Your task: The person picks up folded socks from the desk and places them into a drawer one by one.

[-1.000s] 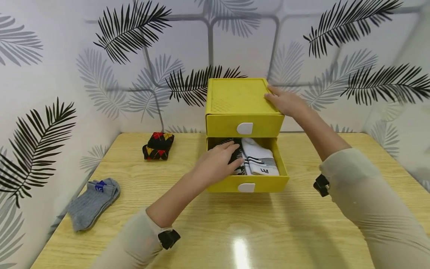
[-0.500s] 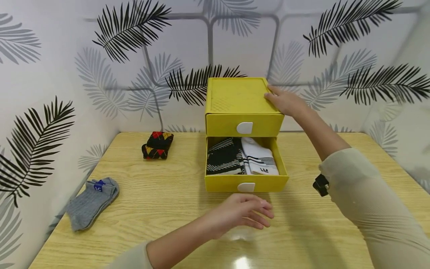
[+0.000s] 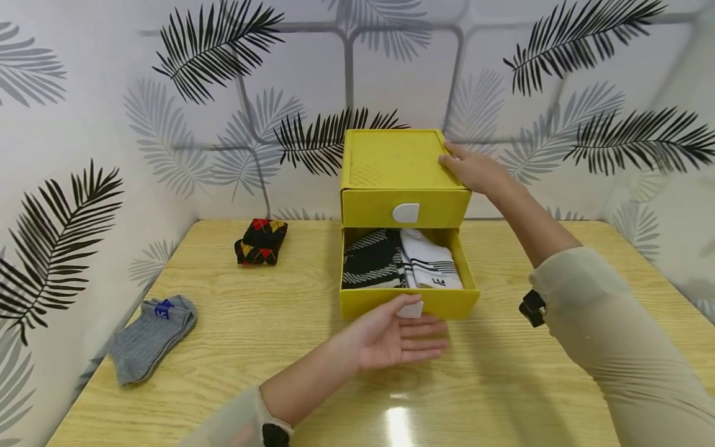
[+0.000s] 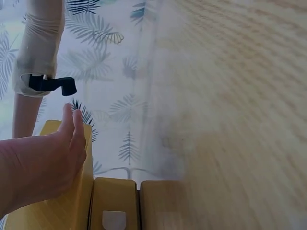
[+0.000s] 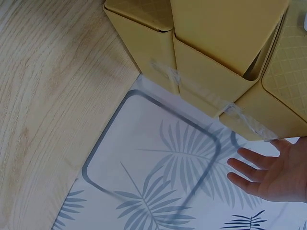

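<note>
A yellow drawer unit (image 3: 399,158) stands at the table's far side, with a drawer (image 3: 357,304) below the top one pulled out. Inside lie folded black-and-white patterned socks (image 3: 373,264) on the left and white striped socks (image 3: 432,261) on the right. My left hand (image 3: 385,338) is at this drawer's front, palm turned up. Its thumb touches the front beside the white tab handle (image 3: 412,310), and its fingers extend straight under the drawer. My right hand (image 3: 475,171) rests on the unit's top right edge, thumb on top. In the right wrist view its fingers (image 5: 249,167) are straight and spread.
Grey socks (image 3: 156,338) with a blue label lie at the table's left edge. Folded argyle socks (image 3: 262,242) in black, red and yellow lie at the back left. A leaf-patterned wall (image 3: 313,74) rises right behind the wooden table (image 3: 268,323).
My left hand has left the patterned socks in the drawer, moved down in front of it, then turned palm up and come up against the drawer front. My right hand has stayed put.
</note>
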`<state>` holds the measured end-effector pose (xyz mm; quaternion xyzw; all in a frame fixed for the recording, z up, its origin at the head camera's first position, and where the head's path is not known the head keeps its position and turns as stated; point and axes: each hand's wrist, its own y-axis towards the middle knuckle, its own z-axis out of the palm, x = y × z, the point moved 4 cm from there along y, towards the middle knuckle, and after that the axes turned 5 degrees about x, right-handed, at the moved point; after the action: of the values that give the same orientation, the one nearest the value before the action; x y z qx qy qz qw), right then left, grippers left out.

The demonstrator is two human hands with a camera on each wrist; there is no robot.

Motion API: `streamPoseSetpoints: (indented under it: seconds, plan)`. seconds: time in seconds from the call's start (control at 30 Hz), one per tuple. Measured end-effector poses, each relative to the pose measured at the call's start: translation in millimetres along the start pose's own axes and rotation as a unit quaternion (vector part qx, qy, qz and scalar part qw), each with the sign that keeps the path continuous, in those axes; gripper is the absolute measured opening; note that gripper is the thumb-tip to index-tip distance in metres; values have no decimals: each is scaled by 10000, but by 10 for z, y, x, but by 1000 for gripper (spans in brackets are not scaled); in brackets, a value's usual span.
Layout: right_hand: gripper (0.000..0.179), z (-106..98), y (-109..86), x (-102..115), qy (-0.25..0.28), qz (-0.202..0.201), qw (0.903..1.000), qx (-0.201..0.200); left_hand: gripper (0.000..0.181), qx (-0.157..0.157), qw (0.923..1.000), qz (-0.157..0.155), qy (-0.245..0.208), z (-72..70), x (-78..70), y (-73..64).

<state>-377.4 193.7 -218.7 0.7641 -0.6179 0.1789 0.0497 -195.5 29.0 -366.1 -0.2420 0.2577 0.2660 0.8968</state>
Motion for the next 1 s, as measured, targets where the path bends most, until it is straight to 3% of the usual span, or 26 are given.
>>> streamPoseSetpoints:
  seconds: [0.2, 0.6, 1.0]
  plan:
    - [60, -11, 10, -7, 39, 13, 10000, -9, 54, -161, 9998, -58, -57, 18, -111, 54]
    - [61, 28, 19, -13, 135, 128, 9998, -1, 39, -489, 9980, 203, 354, -165, -390, 312]
    - [61, -17, 20, 13, -234, -19, 9997, -73, 39, -829, 9951, 453, 280, -217, -579, 489]
